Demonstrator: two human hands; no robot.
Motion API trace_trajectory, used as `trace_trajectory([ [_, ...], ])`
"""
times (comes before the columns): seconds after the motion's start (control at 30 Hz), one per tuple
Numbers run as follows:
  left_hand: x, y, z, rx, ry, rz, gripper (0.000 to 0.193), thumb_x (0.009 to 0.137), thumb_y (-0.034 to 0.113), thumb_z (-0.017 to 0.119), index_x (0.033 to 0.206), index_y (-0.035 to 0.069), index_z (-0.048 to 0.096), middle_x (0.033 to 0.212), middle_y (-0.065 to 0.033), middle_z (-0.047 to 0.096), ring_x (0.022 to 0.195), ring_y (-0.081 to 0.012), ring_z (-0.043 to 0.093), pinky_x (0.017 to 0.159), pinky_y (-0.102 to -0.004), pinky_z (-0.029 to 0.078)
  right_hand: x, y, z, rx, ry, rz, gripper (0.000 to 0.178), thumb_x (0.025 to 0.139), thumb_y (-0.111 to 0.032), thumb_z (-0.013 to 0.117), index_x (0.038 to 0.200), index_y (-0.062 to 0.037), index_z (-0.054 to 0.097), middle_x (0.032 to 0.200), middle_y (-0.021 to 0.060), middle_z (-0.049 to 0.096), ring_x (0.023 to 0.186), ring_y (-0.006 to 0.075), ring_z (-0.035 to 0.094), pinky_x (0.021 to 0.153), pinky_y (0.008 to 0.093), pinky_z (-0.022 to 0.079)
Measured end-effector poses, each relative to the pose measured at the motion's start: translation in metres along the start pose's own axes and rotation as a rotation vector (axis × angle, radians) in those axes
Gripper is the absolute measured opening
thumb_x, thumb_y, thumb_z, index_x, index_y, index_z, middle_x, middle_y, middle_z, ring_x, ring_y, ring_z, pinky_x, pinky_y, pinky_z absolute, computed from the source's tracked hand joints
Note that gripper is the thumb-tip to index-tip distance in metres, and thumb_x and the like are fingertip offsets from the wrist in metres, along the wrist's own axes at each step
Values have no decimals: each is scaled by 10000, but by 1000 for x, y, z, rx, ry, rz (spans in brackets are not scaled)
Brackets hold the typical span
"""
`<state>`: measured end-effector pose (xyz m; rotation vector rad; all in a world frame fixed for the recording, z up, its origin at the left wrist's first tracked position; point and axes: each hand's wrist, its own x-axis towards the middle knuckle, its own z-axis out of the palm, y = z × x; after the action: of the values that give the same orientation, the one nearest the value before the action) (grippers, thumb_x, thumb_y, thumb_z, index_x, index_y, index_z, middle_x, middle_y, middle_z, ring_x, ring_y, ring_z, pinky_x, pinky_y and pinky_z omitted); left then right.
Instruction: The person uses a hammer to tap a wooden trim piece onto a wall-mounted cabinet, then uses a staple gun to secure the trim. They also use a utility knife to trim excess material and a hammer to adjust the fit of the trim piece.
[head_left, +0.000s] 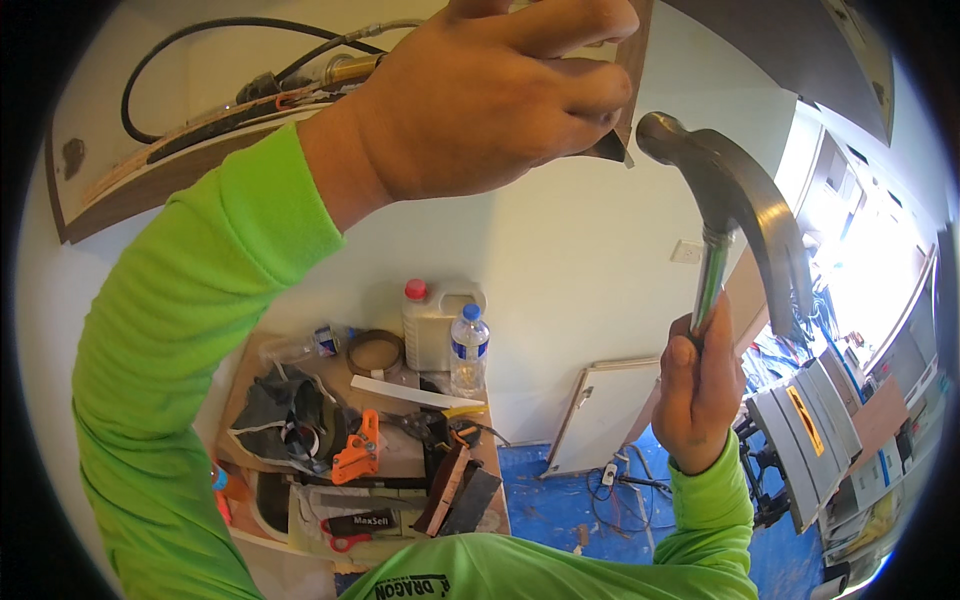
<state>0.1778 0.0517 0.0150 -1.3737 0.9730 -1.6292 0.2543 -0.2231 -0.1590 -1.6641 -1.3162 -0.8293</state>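
My right hand [697, 395] is wrapped round the handle of a claw hammer [735, 195], raised at the right. Its round striking face points toward my left hand and its claw curves down to the right. My left hand [490, 105] is up at the edge of a wall cabinet [635, 70], with its fingers curled closed. Under those fingers a dark, pointed corner [608, 148] shows; what they grip is mostly hidden. Beside my left wrist, in the cabinet, lie a black hose [135, 80] and a brass-coloured metal cylinder [355, 68].
Below, a wooden worktop [500, 500] carries a jug [430, 330], a water bottle [469, 350], a tape roll [376, 353], an orange tool [358, 447] and a black bag [285, 420]. A white panel [603, 415] leans by the wall; cables lie on blue floor sheeting [560, 510]. Stacked boards [805, 440] stand right.
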Motion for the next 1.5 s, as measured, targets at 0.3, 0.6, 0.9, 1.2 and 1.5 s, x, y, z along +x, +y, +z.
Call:
trace_trajectory([
  [0.3, 3, 1, -7, 9, -72, -5, 70, 796, 211, 737, 818, 159, 696, 922, 62, 549, 1150, -186, 512, 887, -412, 346, 4, -6, 1, -34, 7, -38, 534, 967, 51, 535, 1489, 60, 421, 1125, 274, 660, 891, 324, 692, 806, 356, 546],
  [0.6, 22, 12, -30, 157, -332, -29, 203, 719, 138, 793, 907, 201, 750, 1007, 108, 649, 1153, -194, 559, 954, -415, 339, 7, -2, 0, 12, 56, -105, 545, 963, 50, 549, 1491, 63, 416, 1077, 254, 654, 842, 307, 672, 789, 345, 539],
  [0.9, 27, 15, -30, 185, -399, -51, 277, 725, 101, 774, 976, 209, 736, 1005, 90, 655, 1137, -190, 554, 950, -381, 321, 7, 3, 2, 61, 86, -105, 567, 953, 58, 566, 1499, 49, 417, 1132, 268, 648, 906, 358, 672, 852, 357, 533],
  [1.2, 27, 10, -29, 123, -397, -124, 262, 740, 100, 782, 981, 196, 742, 1004, 92, 665, 1134, -196, 571, 969, -360, 314, 10, -2, -5, 47, 85, -108, 569, 951, 63, 564, 1501, 38, 421, 1166, 272, 649, 975, 371, 684, 887, 359, 529],
  [1.5, 22, 6, -29, 92, -340, -73, 312, 696, 58, 789, 966, 203, 733, 993, 102, 669, 1137, -205, 577, 966, -364, 317, 15, 0, 2, 51, 21, -20, 562, 958, 51, 549, 1503, 31, 413, 1092, 258, 653, 887, 364, 680, 830, 359, 539],
])
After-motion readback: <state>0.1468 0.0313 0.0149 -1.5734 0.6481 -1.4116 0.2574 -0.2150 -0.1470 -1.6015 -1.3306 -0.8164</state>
